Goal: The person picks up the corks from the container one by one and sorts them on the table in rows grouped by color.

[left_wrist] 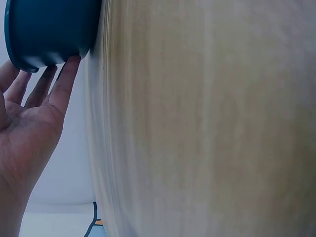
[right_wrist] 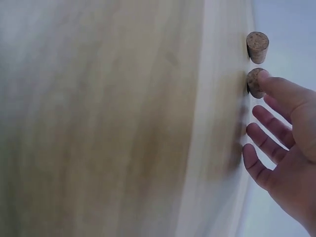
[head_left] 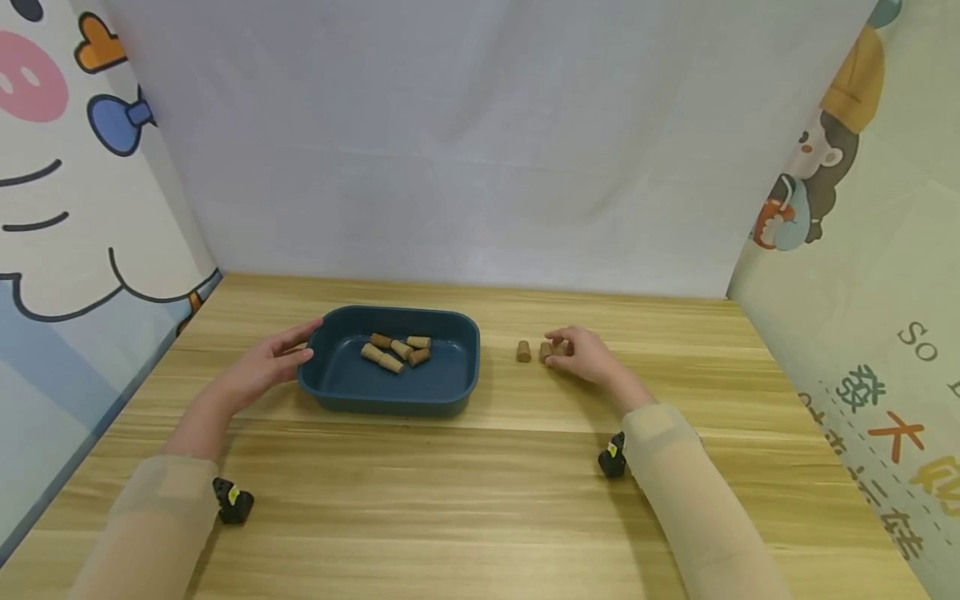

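Just inward of my left hand (head_left: 258, 373) sits a dark blue tub (head_left: 390, 406) with rounded corners, holding six small corks (head_left: 401, 350) that lie on their sides in a loose cluster. My left fingers are extended, their tips against the tub's near end. My right hand (head_left: 588, 358) has thumb and forefinger pinching a cork (head_left: 546, 353) on the wooden table (head_left: 420, 517), the other fingers loosely bent. Another standing cork (head_left: 523, 352) is just inward of that hand, between it and the tub; whether more sit beneath my palm I can't tell. Beyond my right arm, the printed wall cloth (head_left: 862, 300) reads "SO", then 發 and 大, with further characters partly cut off. The yellow mark on each black wrist device (head_left: 612, 457) is too small to read.
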Demonstrator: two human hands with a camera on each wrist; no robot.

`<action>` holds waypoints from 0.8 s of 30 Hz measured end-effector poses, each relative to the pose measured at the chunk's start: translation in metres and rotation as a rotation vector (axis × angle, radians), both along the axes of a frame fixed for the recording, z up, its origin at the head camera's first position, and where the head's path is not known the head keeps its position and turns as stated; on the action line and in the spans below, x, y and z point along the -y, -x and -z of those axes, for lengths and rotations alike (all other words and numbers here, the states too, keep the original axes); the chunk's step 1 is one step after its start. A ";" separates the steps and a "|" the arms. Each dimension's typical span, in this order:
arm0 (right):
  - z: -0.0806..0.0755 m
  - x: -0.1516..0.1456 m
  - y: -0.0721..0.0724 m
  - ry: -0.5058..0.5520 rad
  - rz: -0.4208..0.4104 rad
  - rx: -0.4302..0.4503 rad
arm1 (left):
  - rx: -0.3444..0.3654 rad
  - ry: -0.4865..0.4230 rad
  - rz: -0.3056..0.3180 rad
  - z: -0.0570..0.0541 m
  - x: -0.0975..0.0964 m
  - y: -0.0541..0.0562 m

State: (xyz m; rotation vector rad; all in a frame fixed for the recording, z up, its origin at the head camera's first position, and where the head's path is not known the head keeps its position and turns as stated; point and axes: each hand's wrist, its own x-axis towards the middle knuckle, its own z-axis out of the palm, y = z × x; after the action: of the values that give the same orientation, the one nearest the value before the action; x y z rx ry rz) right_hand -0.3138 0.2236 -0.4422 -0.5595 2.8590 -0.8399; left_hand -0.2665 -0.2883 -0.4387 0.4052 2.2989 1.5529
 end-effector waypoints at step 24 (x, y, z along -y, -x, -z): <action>-0.048 0.045 -0.027 0.102 -0.054 -0.125 | 0.024 0.027 -0.024 -0.005 -0.003 -0.002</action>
State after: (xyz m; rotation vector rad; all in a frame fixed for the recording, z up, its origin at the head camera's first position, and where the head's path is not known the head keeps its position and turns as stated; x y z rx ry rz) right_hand -0.2864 0.1788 -0.3940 -0.7228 2.9097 -0.9790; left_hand -0.2644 -0.2857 -0.4340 0.3524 2.3120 1.5282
